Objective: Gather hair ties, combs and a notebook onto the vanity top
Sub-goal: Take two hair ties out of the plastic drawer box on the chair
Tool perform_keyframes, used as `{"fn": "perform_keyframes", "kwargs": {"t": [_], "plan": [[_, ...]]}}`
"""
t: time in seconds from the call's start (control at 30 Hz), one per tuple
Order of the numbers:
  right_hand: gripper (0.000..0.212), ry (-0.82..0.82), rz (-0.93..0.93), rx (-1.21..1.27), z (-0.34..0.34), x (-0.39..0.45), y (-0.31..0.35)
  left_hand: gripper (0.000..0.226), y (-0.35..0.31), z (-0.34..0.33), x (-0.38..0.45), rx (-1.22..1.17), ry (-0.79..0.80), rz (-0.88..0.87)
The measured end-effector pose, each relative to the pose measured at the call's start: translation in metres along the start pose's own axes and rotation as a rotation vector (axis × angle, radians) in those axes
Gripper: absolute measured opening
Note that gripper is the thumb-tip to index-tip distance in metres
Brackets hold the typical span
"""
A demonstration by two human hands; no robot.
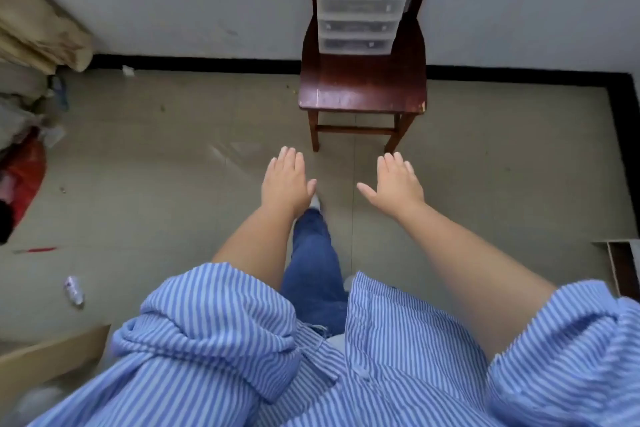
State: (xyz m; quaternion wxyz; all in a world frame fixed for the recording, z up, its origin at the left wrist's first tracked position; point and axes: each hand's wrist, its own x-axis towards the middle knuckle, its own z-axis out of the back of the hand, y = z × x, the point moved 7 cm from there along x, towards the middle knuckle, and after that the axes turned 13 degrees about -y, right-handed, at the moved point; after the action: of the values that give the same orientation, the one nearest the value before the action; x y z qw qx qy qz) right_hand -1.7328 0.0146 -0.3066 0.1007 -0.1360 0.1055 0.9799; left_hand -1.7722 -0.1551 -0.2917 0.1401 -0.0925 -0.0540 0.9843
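My left hand (286, 181) and my right hand (397, 184) are stretched out in front of me, palms down, fingers extended, holding nothing. They hover above the floor just short of a dark red wooden chair (362, 94). On the chair's seat, against its back, stands a clear plastic drawer unit (362, 7) with several drawers. I see no hair ties, combs, notebook or vanity top.
A grey wall with a black skirting runs behind the chair. Clutter with a red bag (26, 180) lies at the left, a crushed plastic bottle (73, 290) on the floor, a cardboard box (48, 357) at lower left, a wooden box edge (623, 263) at right.
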Motion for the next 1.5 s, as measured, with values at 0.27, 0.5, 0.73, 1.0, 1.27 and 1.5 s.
{"fn": "perform_keyframes", "kwargs": {"t": [0.27,0.5,0.73,1.0,1.27,1.5], "plan": [[0.071,-0.115,-0.114,0.127,0.056,0.25,0.027,0.06,0.012,0.019,0.255,-0.031,-0.029,-0.164],[0.074,-0.059,-0.302,0.424,0.047,0.404,0.018,0.063,-0.004,0.015,0.429,-0.008,-0.04,-0.297],[0.045,-0.013,-1.023,1.871,-0.001,0.478,0.005,0.059,0.0,-0.02,0.5,-0.033,-0.045,-0.318],[0.023,0.063,-1.144,2.082,-0.028,0.449,-0.023,0.048,-0.004,-0.021,0.5,-0.083,-0.071,-0.368],[0.018,0.189,-1.269,1.892,-0.039,0.37,-0.022,0.057,-0.013,-0.017,0.484,-0.023,0.003,-0.463],[0.009,0.212,-0.642,0.814,0.011,0.384,-0.035,0.046,-0.04,-0.038,0.463,0.053,0.13,-0.56]]}}
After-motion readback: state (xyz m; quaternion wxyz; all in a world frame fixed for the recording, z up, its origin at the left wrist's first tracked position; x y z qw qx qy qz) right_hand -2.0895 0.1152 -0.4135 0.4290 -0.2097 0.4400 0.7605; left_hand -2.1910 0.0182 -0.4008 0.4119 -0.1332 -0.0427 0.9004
